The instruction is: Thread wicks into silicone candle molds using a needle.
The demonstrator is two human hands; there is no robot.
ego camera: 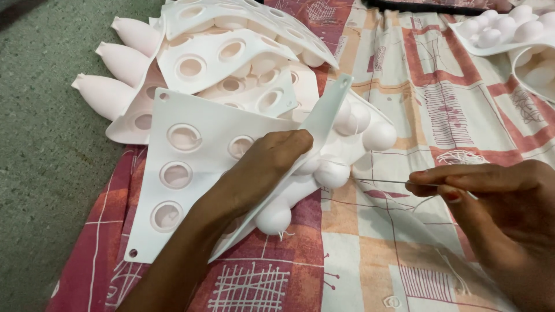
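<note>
At the far left lies a green mat [40, 133], and on its edge rest the pointed white bulbs [113, 75] that stick out from a heap of white moulded sheets [231, 52]. These sheets are pierced with round holes and lie one over another, tilted, at the far left of the patterned cloth [393, 104], which is red, cream and orange with line drawings.

Nearer than the heap is a white triangular sheet [179, 173] with round cups along it. It is folded over, so its round white domes [332, 173] bulge out on the right side and underneath. The left hand [260, 167] reaches in from the near edge and lies on this sheet, fingers curled together and pressing down on the fold, thumb side tucked under the raised flap. The lowest dome touches the cloth, and a few loose white threads show beneath it.

To the right, the right hand [491, 196] has thumb and forefinger pressed together, pinching a thin needle [387, 181] that points left, its tip right at one of the domes. The other fingers are bent loosely below. The nails are painted red.

At the far right corner lies another white sheet of domes [503, 29], well apart from both hands.
</note>
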